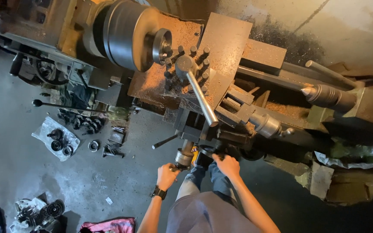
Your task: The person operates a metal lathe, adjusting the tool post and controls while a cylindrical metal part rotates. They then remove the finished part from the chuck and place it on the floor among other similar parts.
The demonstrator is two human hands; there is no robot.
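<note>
A metal lathe [221, 86] is seen from above. The left hand [167, 175] is closed around a small crank handle [182, 159] at the front of the carriage, a dark watch [159, 192] being worn on its wrist. The right hand [227, 165] is laid over a dark handwheel [208, 152] just beside it, fingers curled on the rim. Above the hands, the tool post [186, 67] with its long steel lever [203, 100] is set close to the chuck [126, 32]. The tailstock [331, 97] is found well apart, at the right. Loose machine parts [59, 140] are spread on the concrete floor [18, 168].
</note>
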